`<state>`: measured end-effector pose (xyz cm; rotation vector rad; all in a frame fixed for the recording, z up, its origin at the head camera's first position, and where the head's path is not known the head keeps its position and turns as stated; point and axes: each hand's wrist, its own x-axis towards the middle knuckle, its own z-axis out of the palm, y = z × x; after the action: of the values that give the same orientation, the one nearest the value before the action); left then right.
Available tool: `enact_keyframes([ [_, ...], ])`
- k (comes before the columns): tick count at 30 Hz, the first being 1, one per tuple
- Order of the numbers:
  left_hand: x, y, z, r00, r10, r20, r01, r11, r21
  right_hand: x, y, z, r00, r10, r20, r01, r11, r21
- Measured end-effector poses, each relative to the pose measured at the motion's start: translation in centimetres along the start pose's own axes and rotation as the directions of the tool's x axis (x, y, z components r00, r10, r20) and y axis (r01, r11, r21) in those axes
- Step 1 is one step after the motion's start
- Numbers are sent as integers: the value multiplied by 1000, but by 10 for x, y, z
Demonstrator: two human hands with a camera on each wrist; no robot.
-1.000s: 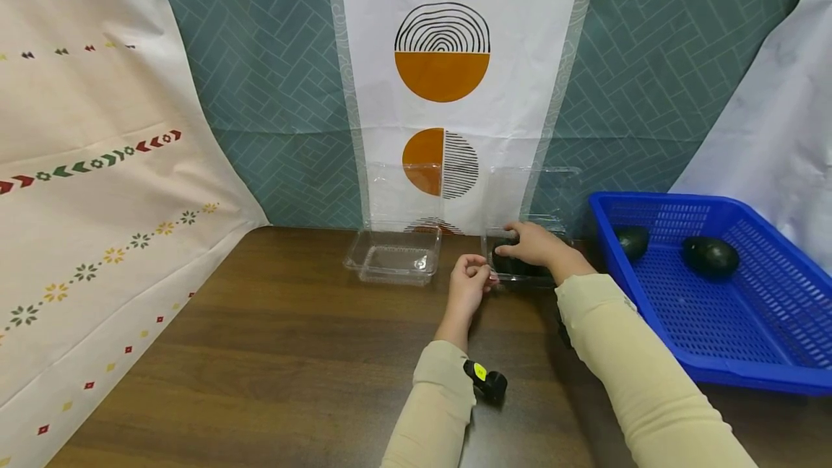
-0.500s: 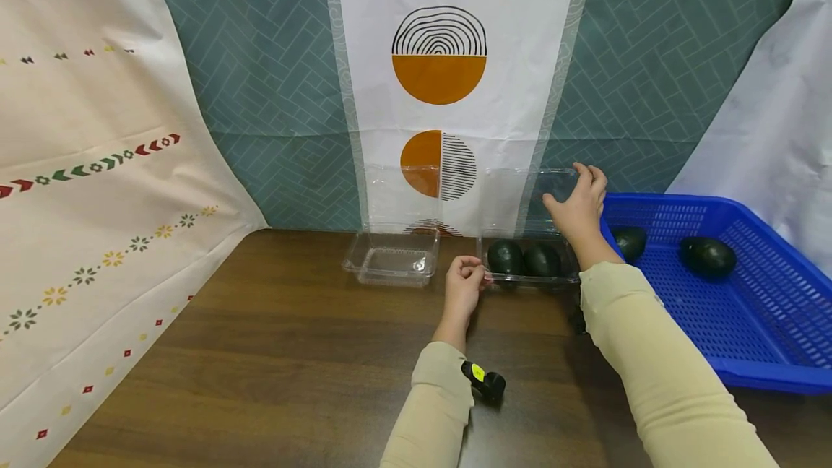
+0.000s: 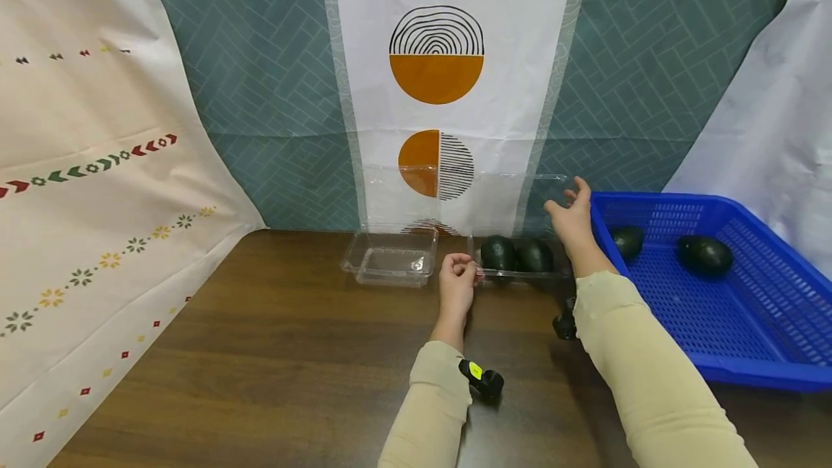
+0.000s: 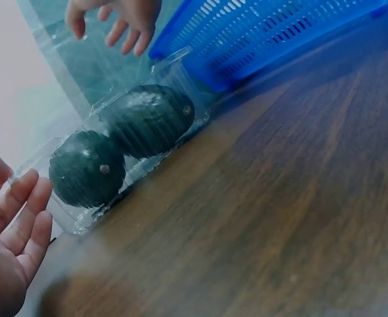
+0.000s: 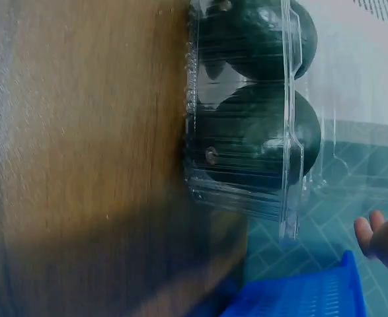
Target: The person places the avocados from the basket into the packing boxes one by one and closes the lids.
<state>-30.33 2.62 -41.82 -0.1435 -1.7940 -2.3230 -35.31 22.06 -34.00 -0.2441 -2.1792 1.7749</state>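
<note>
A clear plastic clamshell container stands at the back of the table with its lid raised. Inside it, two dark green avocados lie side by side. My left hand pinches the container's left front edge between thumb and fingers. Beside the lid's upper right corner is my right hand, its thumb and fingers spread apart. From the left wrist view, the right hand's fingers hang loosely above the far end of the container.
A second clear clamshell, lid up, stands to the left. On the right, a blue plastic basket holds further avocados. Cloth with printed shapes hangs behind the wooden table.
My right hand has let go of an avocado in the container, risen to the raised lid, then dropped slightly. The lid tilts a little forward. The container has shifted slightly left with my left hand.
</note>
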Motion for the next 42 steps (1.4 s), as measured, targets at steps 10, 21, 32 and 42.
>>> enact_keyframes([
  [10, 17, -25, -5, 998, -56, 21, 57, 998, -22, -26, 10, 0, 994, -28, -106, 23, 999, -47],
  [21, 18, -26, -3, 992, -125, -14, 123, 988, -89, -50, 34, -11, 974, 177, -145, -143, 966, 216],
  [32, 18, -24, -3, 989, -145, 7, 145, 987, -73, -60, 71, -16, 973, 215, -83, -195, 960, 199],
  [42, 6, 3, -4, 973, -216, 77, 216, 976, 10, -59, 92, -19, 990, 133, -45, -124, 978, 165],
])
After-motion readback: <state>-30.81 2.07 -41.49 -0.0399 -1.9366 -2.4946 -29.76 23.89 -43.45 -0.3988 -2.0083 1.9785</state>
